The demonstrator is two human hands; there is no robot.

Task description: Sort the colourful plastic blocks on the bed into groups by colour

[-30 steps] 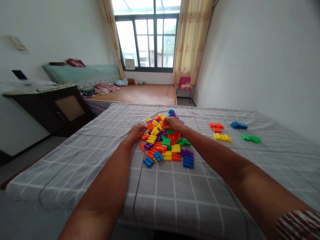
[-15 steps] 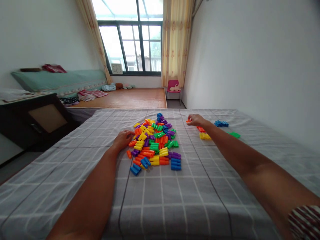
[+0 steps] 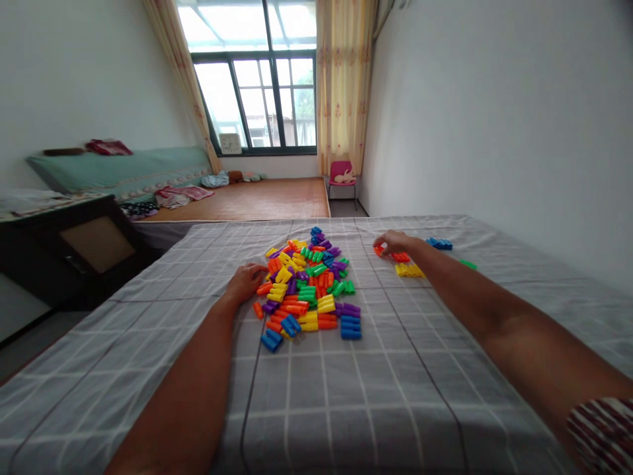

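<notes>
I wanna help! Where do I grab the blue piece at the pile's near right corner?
Probably pinch the blue piece by its right end, from the right: cloth shows there, while purple pieces crowd its far edge and an orange piece its left.

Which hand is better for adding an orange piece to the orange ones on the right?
Probably the right hand: it seems to hold an orange piece, just beside the orange group. The left hand is farther away, at the left edge of the mixed pile.
</notes>
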